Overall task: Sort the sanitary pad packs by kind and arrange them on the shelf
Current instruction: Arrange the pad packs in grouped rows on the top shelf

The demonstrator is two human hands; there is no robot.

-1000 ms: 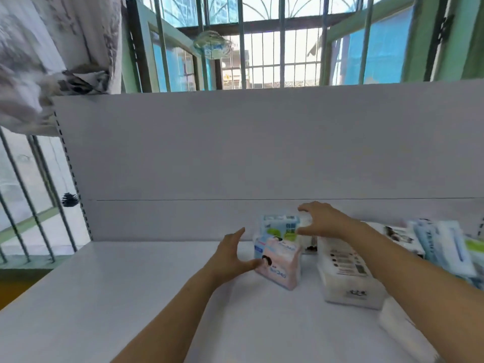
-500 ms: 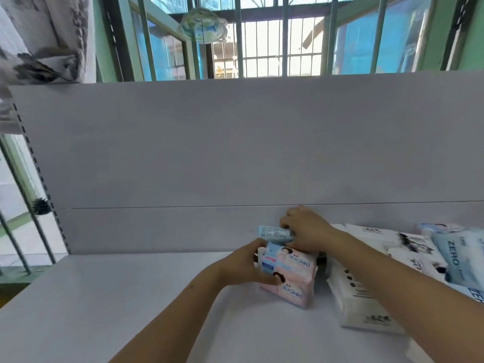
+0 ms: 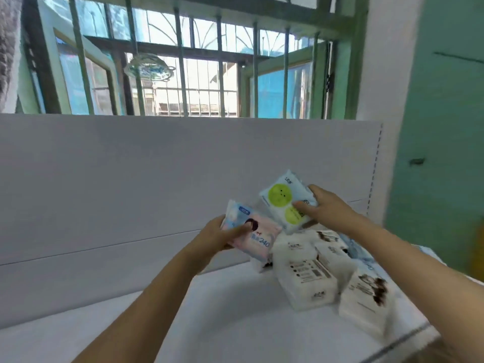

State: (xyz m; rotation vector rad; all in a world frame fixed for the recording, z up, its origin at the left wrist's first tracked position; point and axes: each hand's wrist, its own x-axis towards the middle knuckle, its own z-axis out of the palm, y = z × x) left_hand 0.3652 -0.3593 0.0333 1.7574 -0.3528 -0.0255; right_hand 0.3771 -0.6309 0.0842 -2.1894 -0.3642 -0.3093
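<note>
My left hand [image 3: 213, 235] grips a pink and blue pad pack [image 3: 255, 235] marked 240, held above the white shelf [image 3: 235, 318]. My right hand [image 3: 323, 209] holds a light blue pack with two green circles [image 3: 282, 200], raised a little higher and to the right, close to the pink pack. Below them on the shelf lie several white packs with dark print [image 3: 306, 273], one more white pack [image 3: 366, 297] nearer the right edge. A pale blue pack [image 3: 358, 251] peeks out behind them.
The shelf's white back panel [image 3: 131, 184] rises behind the packs. Its right end has a perforated upright [image 3: 375, 166], with a green wall [image 3: 445, 127] beyond. A barred window [image 3: 183, 69] is above the panel. The shelf's front edge [image 3: 408, 339] runs at lower right.
Both hands lifted their packs off the shelf: the pink pack rose in the left hand, the blue green-circle pack in the right. The view swung right and tilted.
</note>
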